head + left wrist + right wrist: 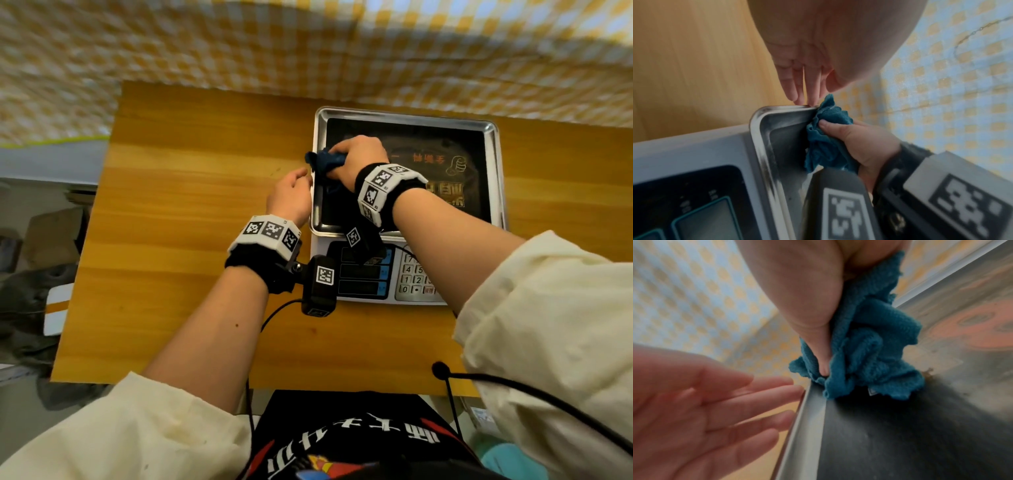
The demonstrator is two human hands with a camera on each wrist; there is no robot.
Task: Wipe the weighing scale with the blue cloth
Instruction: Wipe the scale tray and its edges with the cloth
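Note:
A weighing scale (394, 274) with a steel pan (493, 137) stands on the wooden table, its display and keypad toward me. My right hand (356, 154) grips a bunched blue cloth (323, 161) (828, 138) (869, 344) against the pan's left rim (760, 129) (807, 405). My left hand (291, 195) is beside the pan, fingers straight (795, 87) (748, 402), their tips touching the outside of the rim. It holds nothing.
The wooden table (191, 212) has bare surface left of the scale. A yellow-checked cloth (239, 44) hangs behind the table. Boxes and clutter (41, 260) lie on the floor at the left. Cables (513, 387) run over the near edge.

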